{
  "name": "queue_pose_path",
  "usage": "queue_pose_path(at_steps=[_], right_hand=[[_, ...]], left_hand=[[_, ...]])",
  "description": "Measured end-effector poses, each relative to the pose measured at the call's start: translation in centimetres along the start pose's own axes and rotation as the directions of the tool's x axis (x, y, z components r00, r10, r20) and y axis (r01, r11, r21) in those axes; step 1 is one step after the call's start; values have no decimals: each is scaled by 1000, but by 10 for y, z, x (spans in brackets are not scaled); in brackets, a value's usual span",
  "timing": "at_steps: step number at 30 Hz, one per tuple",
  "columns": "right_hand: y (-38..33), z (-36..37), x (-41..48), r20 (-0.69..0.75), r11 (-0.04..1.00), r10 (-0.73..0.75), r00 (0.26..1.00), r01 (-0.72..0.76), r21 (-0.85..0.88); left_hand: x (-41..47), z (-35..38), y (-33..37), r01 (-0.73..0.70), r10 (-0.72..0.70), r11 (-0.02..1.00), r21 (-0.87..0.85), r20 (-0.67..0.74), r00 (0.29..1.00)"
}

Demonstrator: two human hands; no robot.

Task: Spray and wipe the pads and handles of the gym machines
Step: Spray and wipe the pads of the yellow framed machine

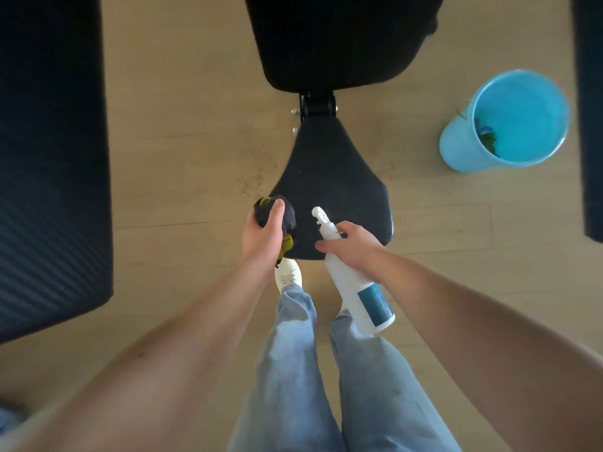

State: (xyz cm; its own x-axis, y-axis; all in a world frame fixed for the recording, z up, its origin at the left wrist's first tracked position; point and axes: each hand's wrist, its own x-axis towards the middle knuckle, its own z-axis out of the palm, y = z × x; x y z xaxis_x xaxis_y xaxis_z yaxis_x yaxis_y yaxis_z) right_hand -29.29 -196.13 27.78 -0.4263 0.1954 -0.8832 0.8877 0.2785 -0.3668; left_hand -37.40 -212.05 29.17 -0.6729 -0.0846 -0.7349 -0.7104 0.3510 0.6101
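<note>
Hovering over seat pad (332, 177) — cloth (288, 215) in left fingers (275, 212), bottle (350, 282) in right fingers (328, 246)

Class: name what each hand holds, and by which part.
Left hand grips a bunched cloth around its middle; right hand holds the spray bottle by its neck.

The view looks straight down on a black seat pad (332, 177) that narrows toward its far end, where a metal hinge (318, 106) joins it to a bigger black back pad (332, 40). The left hand (262, 236) grips a bunched cloth (272, 212), dark with a yellow-green part, at the near left corner of the seat pad. The right hand (354, 244) holds a white spray bottle (355, 288) by the neck, its nozzle above the near edge of the seat pad. On the wooden floor (195, 125), to the right, stands a light blue bucket (509, 122) with something small inside. Below are blue jeans (293, 370) and a white shoe (288, 275).
</note>
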Motion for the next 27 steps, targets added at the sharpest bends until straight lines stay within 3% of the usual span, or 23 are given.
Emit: queue_pose_path(at_steps=[5,8,13,19,24,27], right_hand=[[24,-23,1,-65,992,73,995,-66,103],[36,-35,1,-109,993,95,989,-87,75],[40,-45,4,-184,983,83,979,-50,175],[16,-40,9,-191,996,19,981,-3,85],[-13,-25,12,-28,999,-43,999,44,30],[-34,-9,17,-12,996,-81,997,81,-26]], left_hand=[[-2,20,9,-28,26,998,63,38,999],[-1,34,12,-44,37,994,95,74,997],[1,45,13,-66,53,990,125,102,993],[8,39,18,-59,48,991,123,86,995],[17,23,21,-65,58,990,124,58,997],[23,10,23,-46,44,995,88,17,999]])
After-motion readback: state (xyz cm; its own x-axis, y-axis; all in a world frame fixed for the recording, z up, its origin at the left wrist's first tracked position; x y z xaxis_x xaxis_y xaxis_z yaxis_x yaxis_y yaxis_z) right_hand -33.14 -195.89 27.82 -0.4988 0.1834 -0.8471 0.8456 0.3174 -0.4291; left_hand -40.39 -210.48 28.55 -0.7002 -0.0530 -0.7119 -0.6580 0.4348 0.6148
